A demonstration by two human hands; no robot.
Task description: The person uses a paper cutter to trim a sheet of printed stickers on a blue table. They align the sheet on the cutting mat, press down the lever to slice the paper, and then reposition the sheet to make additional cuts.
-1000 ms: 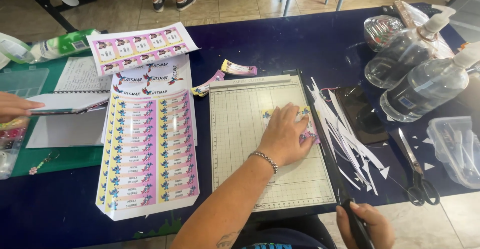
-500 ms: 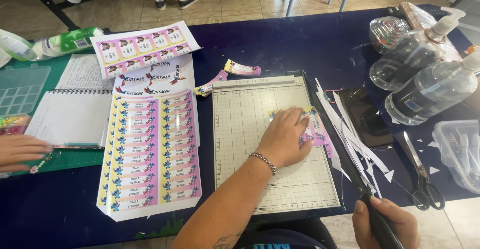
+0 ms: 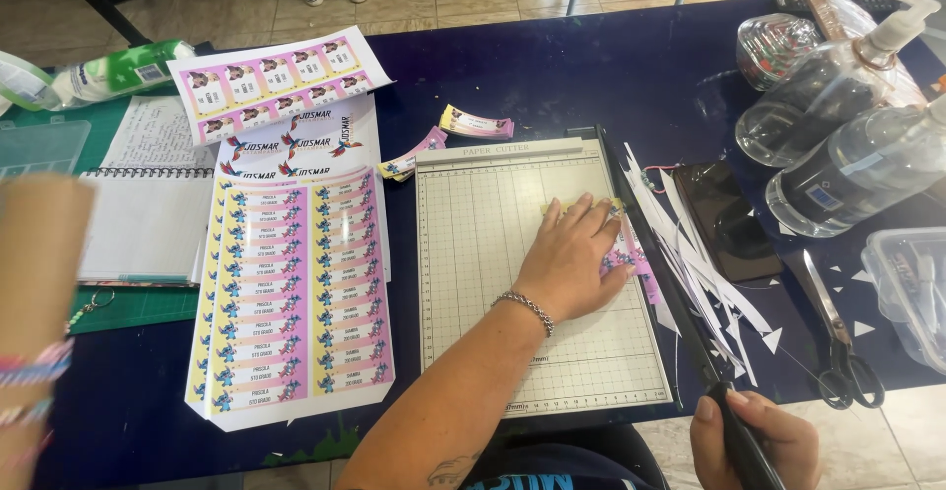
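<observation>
Left hand (image 3: 572, 258) flat on sticker strip (image 3: 631, 253); right hand (image 3: 754, 441) gripping cutter handle (image 3: 734, 431); scissors (image 3: 838, 352) nearby.

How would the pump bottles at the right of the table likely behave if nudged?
The two clear pump bottles lie on their sides, so, being round-bodied, they would probably roll rather than tip. They look partly filled with clear liquid, so probably fairly heavy. The smooth plastic may be slippery to grip.

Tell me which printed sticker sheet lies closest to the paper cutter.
The tall pink-and-yellow label sheet, lying right beside the grey gridded paper cutter. The pink photo-sticker sheet and white logo sheet lie farther up the table.
</observation>
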